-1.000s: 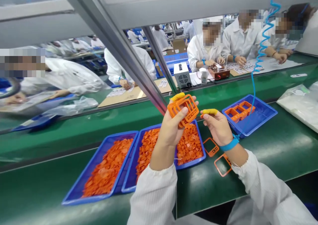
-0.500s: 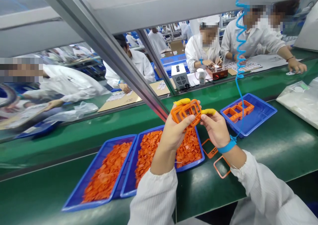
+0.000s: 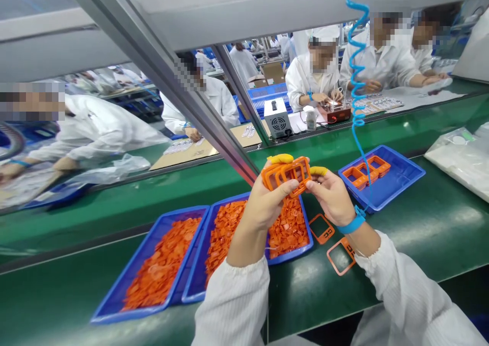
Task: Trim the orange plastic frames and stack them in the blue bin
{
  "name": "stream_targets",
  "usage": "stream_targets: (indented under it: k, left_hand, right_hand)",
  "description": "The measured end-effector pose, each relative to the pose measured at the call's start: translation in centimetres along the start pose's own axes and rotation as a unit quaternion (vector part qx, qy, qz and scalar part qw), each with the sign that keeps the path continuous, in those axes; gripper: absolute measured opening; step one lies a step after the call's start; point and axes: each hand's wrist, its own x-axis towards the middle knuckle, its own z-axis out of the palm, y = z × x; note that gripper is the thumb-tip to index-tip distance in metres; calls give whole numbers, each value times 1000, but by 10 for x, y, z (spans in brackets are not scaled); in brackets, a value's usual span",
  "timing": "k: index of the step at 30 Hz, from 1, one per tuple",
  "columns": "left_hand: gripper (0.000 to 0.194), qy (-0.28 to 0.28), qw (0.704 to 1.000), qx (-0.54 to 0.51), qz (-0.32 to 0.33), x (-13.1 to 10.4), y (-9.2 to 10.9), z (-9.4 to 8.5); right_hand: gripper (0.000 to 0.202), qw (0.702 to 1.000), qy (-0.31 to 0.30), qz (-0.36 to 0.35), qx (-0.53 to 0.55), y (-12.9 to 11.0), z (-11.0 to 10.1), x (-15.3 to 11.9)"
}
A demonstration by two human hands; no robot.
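My left hand (image 3: 273, 193) is closed round a fanned stack of orange plastic frames (image 3: 284, 174), raised over the blue trays. A yellow cover sits on one of its fingers. My right hand (image 3: 330, 193), with a yellow-covered finger and a blue wrist strap (image 3: 352, 223), pinches the right edge of the front frame. Below it, one loose orange frame (image 3: 326, 235) lies on the green bench, and a second loose frame (image 3: 333, 267) is partly hidden by my right wrist. Small orange pieces (image 3: 291, 229) fill the tray (image 3: 288, 258) under my hands.
Another blue tray (image 3: 109, 313) of orange pieces stands to the left. At right, a blue tray (image 3: 397, 189) holds stacked orange frames (image 3: 359, 175); a plastic bag (image 3: 458, 155) lies beyond. A coiled blue cord (image 3: 359, 71) hangs to my wrist. Co-workers in white sit across the belt.
The fanned frames have turned slightly in my hands, and my right fingers have shifted a little left and down along them. The coiled cord has swung left.
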Motion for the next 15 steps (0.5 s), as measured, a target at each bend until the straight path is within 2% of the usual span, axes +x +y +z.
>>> stream_targets:
  k: [5, 10, 15]
  left_hand:
    - [49, -8, 1000, 22, -7, -1, 0, -2]
    - [52, 24, 1000, -1, 11, -1, 6, -3]
    - [51, 30, 999, -39, 0, 1, 0, -2]
  right_hand:
    - [45, 999, 2, 32, -3, -2, -2, -1]
    - [43, 999, -12, 11, 27, -7, 6, -4]
    - [44, 1000, -4, 11, 19, -7, 3, -2]
